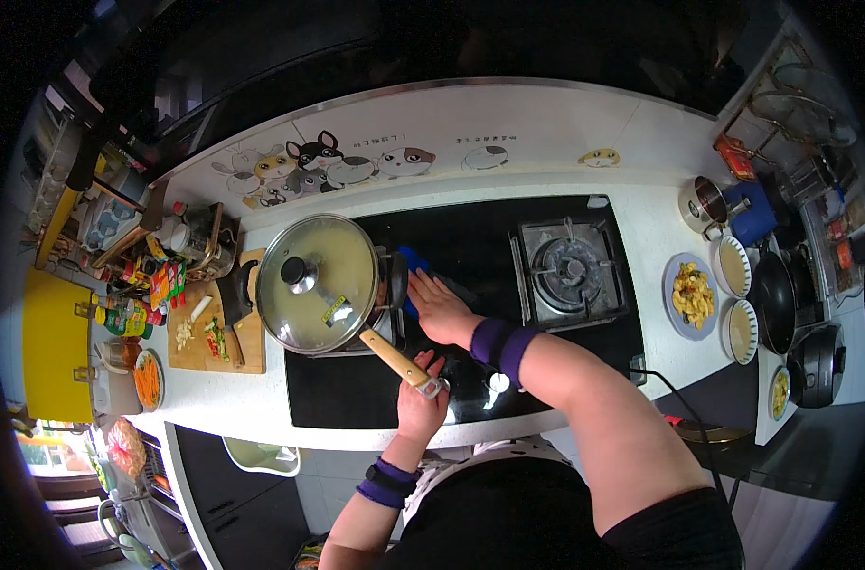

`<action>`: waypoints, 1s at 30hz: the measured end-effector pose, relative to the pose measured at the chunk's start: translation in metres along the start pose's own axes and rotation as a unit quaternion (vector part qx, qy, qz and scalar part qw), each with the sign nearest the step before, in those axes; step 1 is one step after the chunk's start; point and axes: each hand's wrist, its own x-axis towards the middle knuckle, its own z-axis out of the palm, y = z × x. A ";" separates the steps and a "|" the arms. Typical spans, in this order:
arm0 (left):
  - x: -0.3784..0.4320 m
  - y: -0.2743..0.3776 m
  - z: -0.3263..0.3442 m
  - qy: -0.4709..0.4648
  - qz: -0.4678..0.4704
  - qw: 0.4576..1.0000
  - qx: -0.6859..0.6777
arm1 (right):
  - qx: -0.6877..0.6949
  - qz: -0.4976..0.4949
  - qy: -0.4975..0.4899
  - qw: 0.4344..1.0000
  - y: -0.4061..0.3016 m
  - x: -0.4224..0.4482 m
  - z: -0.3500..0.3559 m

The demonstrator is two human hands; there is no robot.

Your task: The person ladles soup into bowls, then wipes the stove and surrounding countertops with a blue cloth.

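Note:
My right hand (439, 306) lies nearly flat on a blue cloth (412, 258), against the black glass hob (468, 235). It is just right of a lidded pan with a long wooden handle (397, 360). The pan's glass lid (333, 263) has a black knob and a yellow label, and pale yellow contents show through it. Black side handles stick out left and right. My left hand (422, 406) is at the end of the wooden handle, with its fingers seen partly behind it. Whether they grip it is unclear.
A bare gas burner (571, 267) sits at right. Left stands a cutting board (254, 356) with a cleaver (234, 303) and chopped vegetables. Beyond it is a plate of carrot strips (148, 381). A plate of cooked food (691, 296), bowls (742, 331) and a power cord (678, 395) are at right.

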 end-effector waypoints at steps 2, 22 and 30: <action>0.007 -0.001 0.005 0.003 0.002 1.000 0.008 | 0.019 0.044 0.014 0.999 0.007 0.024 -0.001; 0.029 0.007 -0.005 0.024 -0.042 0.998 -0.036 | 0.134 -0.208 -0.017 0.969 0.085 0.201 -0.014; 0.041 0.013 0.005 0.045 -0.028 0.996 -0.068 | 0.045 -0.095 -0.077 0.991 0.125 0.159 -0.046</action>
